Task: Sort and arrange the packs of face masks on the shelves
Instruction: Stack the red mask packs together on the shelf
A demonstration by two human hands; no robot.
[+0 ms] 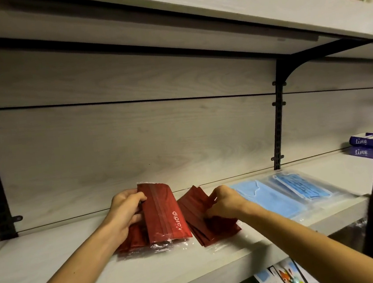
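On the shelf (56, 263), the left hand (125, 212) grips upright red mask packs (163, 214) — the right hand (224, 202) pinches a fanned red stack (202, 219). Slick wrappers could slide, scattering packs toward the blue ones (275, 197).

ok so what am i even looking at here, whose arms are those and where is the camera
There is one picture, from a camera worn on a person's head, looking forward and down, so the arms are the wearer's own. They reach onto a pale wooden shelf. The left hand grips a red mask pack, held up above more red packs. The right hand pinches a fanned red stack lying on the shelf. Beside it to the right lie blue mask packs, and farther right dark blue boxes.
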